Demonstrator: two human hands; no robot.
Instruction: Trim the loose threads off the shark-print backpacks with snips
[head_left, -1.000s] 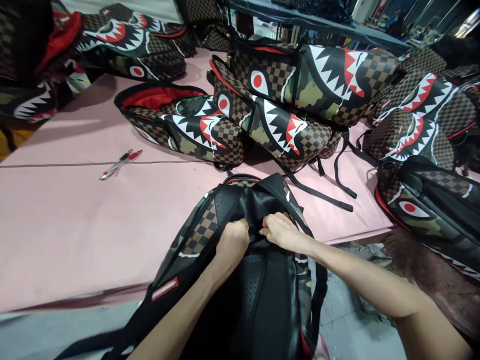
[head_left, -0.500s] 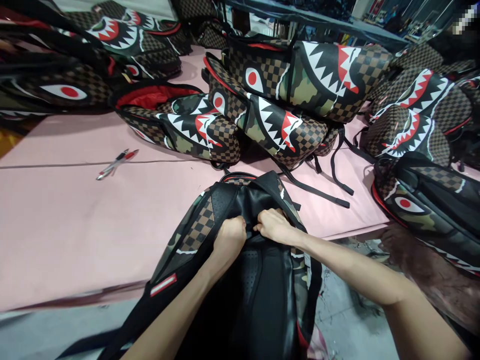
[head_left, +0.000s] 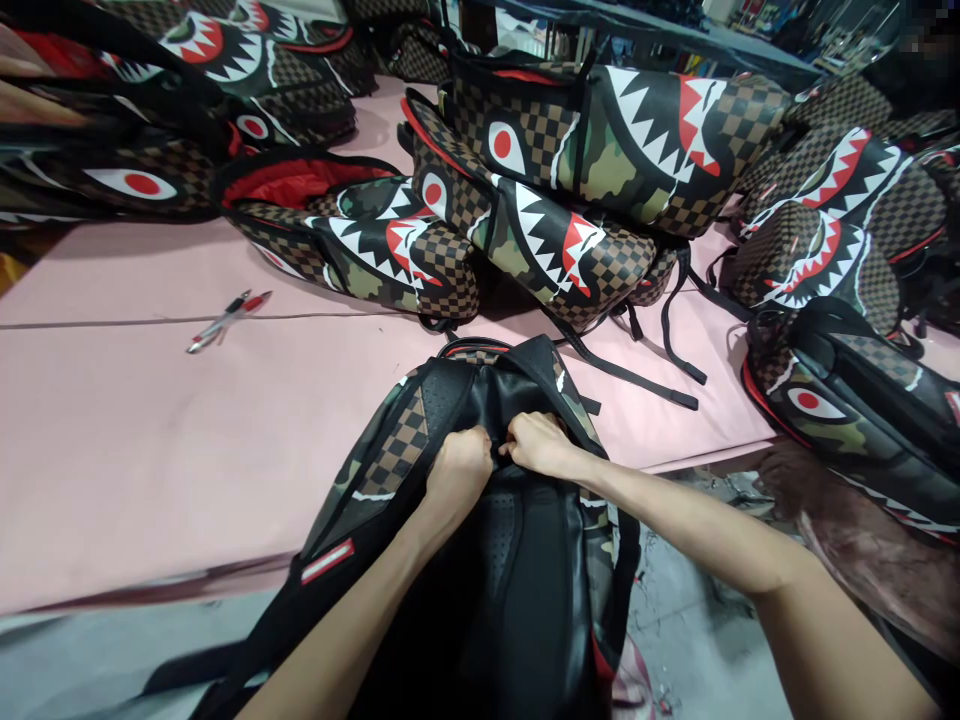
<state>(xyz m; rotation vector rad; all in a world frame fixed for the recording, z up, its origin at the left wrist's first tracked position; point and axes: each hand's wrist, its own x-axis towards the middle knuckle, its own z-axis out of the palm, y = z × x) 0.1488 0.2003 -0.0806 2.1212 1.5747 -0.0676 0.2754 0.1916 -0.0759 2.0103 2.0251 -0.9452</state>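
A backpack [head_left: 547, 570] with a black padded back and checkered, camouflage-patterned sides leans at the table's near edge, its back panel facing me. My left hand [head_left: 461, 465] is closed in a fist on the black back panel near the top. Close beside it, my right hand [head_left: 536, 443] is closed too, fingers curled toward the left hand, gripping the same black material. What lies inside the fingers is hidden. Both hands sit just below the shoulder strap tops, a small gap apart.
Several shark-mouth backpacks [head_left: 555, 250] are piled on the pink table [head_left: 187, 450] ahead. Others stand at right, including one backpack [head_left: 840, 400] by the edge. Pens [head_left: 225, 325] lie at left. Another person's arm [head_left: 37, 105] shows at upper left beside a backpack [head_left: 150, 185].
My hands stay on the backpack, the right one shifted slightly left toward the other. Another person's arm has come further into view at upper left. The view has tilted slightly.
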